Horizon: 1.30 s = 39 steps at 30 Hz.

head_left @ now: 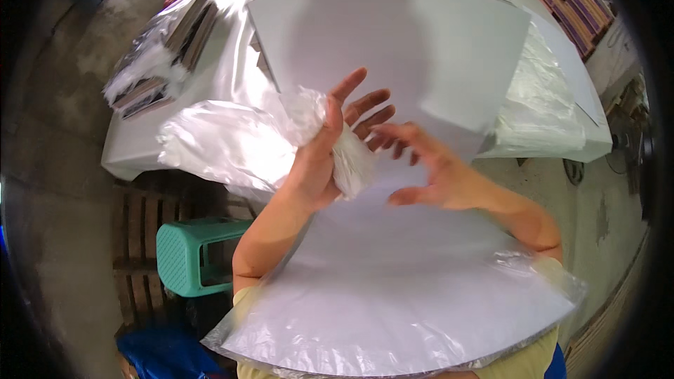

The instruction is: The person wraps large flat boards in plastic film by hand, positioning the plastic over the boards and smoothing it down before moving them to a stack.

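My left hand [317, 154] holds a bunched, thin clear plastic bag or film [225, 142]. One crumpled end sticks out past the palm, and the rest trails left above the table edge. The fingers of this hand are stretched out while the plastic sits in the crook of the thumb. My right hand [439, 175], slightly blurred, has its fingers apart with nothing in them, close to the left fingertips. Under both hands a large white panel [463, 49] extends from the table toward my body. Clear plastic wrap [393, 337] covers its near end, against my torso.
A white-covered table [130, 144] bears partly wrapped dark-edged boards [165, 63] at the left and layered clear plastic sheets [537, 109] at the right. A green stool [181, 260] stands below left, beside a wooden pallet [133, 221]. More stacked boards [572, 7] are at the far right.
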### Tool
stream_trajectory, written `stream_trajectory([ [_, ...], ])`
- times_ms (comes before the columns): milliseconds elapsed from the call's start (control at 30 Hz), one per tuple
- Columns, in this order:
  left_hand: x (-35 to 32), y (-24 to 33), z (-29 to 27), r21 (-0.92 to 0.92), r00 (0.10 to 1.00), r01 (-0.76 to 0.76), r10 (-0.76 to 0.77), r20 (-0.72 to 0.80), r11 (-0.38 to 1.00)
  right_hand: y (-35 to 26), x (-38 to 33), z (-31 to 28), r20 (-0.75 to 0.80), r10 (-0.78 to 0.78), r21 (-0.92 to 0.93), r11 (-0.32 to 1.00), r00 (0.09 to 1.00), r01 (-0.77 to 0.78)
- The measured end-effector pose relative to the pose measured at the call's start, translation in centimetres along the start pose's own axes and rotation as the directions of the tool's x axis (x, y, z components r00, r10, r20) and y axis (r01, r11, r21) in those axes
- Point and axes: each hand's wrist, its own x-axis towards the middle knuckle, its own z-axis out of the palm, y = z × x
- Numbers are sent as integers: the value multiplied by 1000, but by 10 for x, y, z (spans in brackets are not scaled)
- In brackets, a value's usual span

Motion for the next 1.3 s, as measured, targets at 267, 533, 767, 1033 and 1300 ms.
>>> stream_trajectory([
  [267, 4, -11, 11, 27, 971, 239, -239, 17, 971, 20, -5, 9, -215, 18, -65, 997, 977, -33],
  [533, 7, -33, -11, -91, 933, 253, -268, -239, 963, 50, -19, 4, -331, 297, 393, 906, 896, -155],
  [767, 16, -34, -4, 421, 981, 139, -68, -181, 896, 26, -9, -10, -293, 332, 292, 924, 897, -247],
  [1033, 22, -21, 4, 444, 966, 242, -170, -195, 863, 43, -15, -26, -474, 224, 434, 901, 851, 5],
  [1300, 21, -34, 9, 693, 999, -40, 51, 5, 720, 21, -1, -26, -485, 254, 469, 883, 837, 4],
])
